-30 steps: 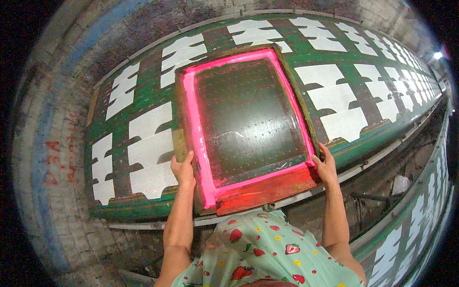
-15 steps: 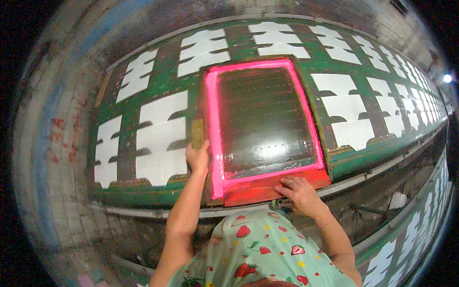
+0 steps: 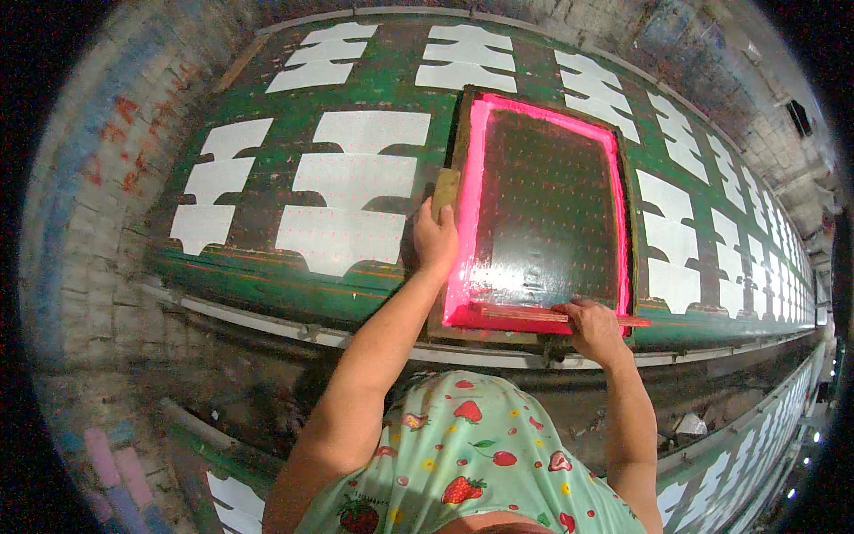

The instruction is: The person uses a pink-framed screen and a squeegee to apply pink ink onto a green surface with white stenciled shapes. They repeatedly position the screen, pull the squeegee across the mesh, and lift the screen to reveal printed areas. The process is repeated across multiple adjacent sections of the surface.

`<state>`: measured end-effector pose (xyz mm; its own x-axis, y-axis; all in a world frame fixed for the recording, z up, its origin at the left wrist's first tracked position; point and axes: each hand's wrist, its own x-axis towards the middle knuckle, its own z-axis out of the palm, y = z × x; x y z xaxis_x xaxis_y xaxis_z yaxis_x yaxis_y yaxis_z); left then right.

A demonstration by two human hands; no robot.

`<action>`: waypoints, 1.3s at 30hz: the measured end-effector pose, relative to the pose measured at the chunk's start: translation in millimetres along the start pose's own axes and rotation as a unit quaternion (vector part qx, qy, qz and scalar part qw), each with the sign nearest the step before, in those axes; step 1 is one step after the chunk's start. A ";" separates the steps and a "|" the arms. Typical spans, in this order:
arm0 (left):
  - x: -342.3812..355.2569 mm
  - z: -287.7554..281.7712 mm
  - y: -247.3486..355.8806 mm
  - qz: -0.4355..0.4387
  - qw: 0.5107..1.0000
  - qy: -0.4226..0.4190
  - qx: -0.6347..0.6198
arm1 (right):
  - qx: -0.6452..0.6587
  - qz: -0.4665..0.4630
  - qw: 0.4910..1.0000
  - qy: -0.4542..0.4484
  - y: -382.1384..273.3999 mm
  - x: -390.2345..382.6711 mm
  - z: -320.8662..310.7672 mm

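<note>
there, the left hand (image 3: pixel 434 238) gripped the left side of the printing screen frame (image 3: pixel 543 206), fingers curled over its pink-inked edge. the frame lay flat on the long green table (image 3: pixel 267 267), among white fabric pieces (image 3: pixel 342 191). the right hand (image 3: pixel 594 327) closed around the squeegee (image 3: pixel 525 313) at the frame's near edge.

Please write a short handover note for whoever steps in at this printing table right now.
Left hand: gripping the left side of the pink-inked screen frame.
Right hand: on the squeegee, which lies along the frame's near edge.
The frame lies flat on the long green table, with rows of white fabric pieces laid out to both sides.
Done: frame seated.
Left: by the look of it, the squeegee pass here.
</note>
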<state>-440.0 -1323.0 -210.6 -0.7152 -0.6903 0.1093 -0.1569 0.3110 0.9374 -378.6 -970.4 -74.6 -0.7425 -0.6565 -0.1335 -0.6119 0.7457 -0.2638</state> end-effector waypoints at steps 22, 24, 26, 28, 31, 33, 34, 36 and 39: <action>-1.2 -1.4 8.2 0.005 0.999 -0.011 0.033 | -0.064 -0.048 0.980 0.182 98.9 148.4 24.7; -1.9 -1.7 9.1 -0.029 0.999 -0.020 0.033 | -0.073 -0.048 0.978 0.190 122.8 190.3 17.8; -2.6 -1.0 9.2 -0.030 0.999 -0.011 0.033 | -0.087 -0.037 0.977 0.191 147.4 230.4 11.8; -2.2 0.0 8.3 -0.005 1.000 -0.007 0.019 | -0.091 -0.054 0.975 0.193 172.4 267.5 5.3; -0.7 -3.6 6.2 -0.028 0.997 -0.009 0.076 | -0.106 -0.045 0.973 0.199 204.1 325.3 -0.4; -0.5 -2.0 4.1 -0.047 0.996 0.010 0.076 | -0.132 -0.045 0.970 0.200 220.9 358.4 -5.1; 0.3 -1.9 2.8 -0.077 0.994 0.019 0.076 | -0.132 -0.037 0.971 0.196 227.7 373.6 -8.8; -2.5 -1.5 0.2 -0.037 0.993 0.037 0.107 | -0.131 -0.081 0.961 0.231 241.8 397.9 -20.8; -5.2 2.8 -6.2 -0.043 0.993 0.058 0.098 | -0.141 -0.050 0.978 0.144 259.6 430.1 -43.4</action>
<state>-437.2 -1319.5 -217.9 -0.6115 -0.7872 0.0804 -0.3511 0.3610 0.8640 -868.6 -1054.2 -159.1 -0.6964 -0.6987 0.1640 -0.7062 0.7078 0.0167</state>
